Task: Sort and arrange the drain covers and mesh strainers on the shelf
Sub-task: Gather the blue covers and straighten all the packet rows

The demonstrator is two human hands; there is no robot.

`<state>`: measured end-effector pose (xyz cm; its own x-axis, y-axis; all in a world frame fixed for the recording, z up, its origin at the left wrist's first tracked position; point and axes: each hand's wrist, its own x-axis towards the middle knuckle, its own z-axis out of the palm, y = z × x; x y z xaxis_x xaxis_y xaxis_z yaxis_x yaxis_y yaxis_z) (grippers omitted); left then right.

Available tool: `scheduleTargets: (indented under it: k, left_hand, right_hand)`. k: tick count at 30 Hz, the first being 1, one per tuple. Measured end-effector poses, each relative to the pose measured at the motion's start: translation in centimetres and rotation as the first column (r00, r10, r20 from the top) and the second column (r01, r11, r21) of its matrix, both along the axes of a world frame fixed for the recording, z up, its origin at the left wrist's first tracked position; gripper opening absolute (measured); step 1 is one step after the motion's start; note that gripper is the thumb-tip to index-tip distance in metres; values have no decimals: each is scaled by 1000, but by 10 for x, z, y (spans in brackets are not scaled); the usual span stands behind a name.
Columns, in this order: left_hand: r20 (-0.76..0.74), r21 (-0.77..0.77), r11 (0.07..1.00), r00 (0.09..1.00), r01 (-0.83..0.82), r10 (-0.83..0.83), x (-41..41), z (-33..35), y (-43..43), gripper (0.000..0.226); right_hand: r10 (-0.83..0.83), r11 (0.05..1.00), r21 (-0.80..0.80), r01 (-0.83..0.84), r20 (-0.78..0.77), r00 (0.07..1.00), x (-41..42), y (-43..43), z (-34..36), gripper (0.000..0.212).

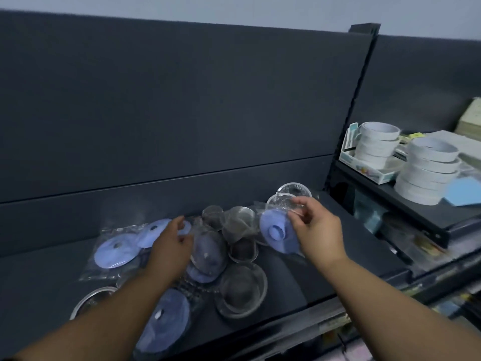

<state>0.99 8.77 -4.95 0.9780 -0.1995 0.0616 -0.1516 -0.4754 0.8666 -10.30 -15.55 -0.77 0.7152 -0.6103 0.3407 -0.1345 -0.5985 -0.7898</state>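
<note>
The dark shelf carries bagged blue drain covers and heaped mesh strainers.

A pale wall runs along the top, above a dark grey back panel crossed by one horizontal seam low down. The shelf below it is the same dark grey, matte and dim. A black slotted upright divides this bay from the next. To the right, a higher dark shelf carries two stacks of white tape rolls, a white carton and a blue sheet. The light is weak and bluish.
</note>
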Motion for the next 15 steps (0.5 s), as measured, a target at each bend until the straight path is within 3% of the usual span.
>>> scheduleTargets:
  k: [4, 7, 11, 15]
  left_hand:
    - [-262, -83, 995, 964, -59, 35, 5, -7, 3, 15]
    - [-315, -142, 988, 949, -59, 12, 4, -4, 2, 22]
    - [-347, -213, 970, 937, -116, 36, 8, 5, -1, 20]
    - [-449, -397, 887, 893, -235, 35, 13, 17, -2, 26]
  right_hand:
    - [64, 992, 102, -67, 28, 998, 3, 11, 2, 25]
    - [141, 986, 96, -139, -10, 990, 4, 23, -4, 26]
    - [209, 975, -60, -212, -59, 976, 9, 34, -12, 24]
    - [213, 976, -31, -215, -47, 976, 17, 37, -11, 21]
